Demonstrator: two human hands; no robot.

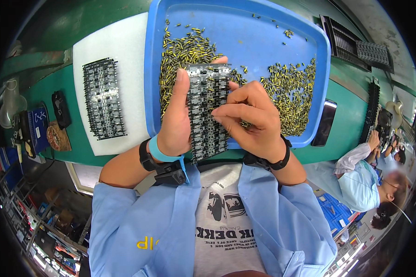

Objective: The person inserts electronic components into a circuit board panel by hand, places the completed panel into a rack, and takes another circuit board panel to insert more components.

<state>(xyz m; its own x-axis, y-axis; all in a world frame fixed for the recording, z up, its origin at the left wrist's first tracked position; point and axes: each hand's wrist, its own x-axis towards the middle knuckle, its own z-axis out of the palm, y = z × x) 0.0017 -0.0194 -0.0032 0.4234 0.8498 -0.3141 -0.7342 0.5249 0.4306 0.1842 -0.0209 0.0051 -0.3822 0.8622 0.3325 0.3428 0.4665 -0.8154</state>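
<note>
Head view showed the left hand (176, 115) gripping a long black component panel (208, 111) by its left edge, thumb laid up along it and fingertips curled over the top. The panel stood over the near edge of a blue plastic tray (171, 18), just above the person's chest. The right hand (247, 115) pressed against the panel's right side, fingers bent and pinched close together at its face; whether a part sat between the fingertips could not be told. Loose small brass-coloured parts (291, 94) lay heaped in the tray on both sides of the panel. A second panel (102, 99) rested on a white foam sheet (125, 46) left of the tray, on the green bench (346, 115). A dark phone (326, 123) lay just right of the tray.
</note>
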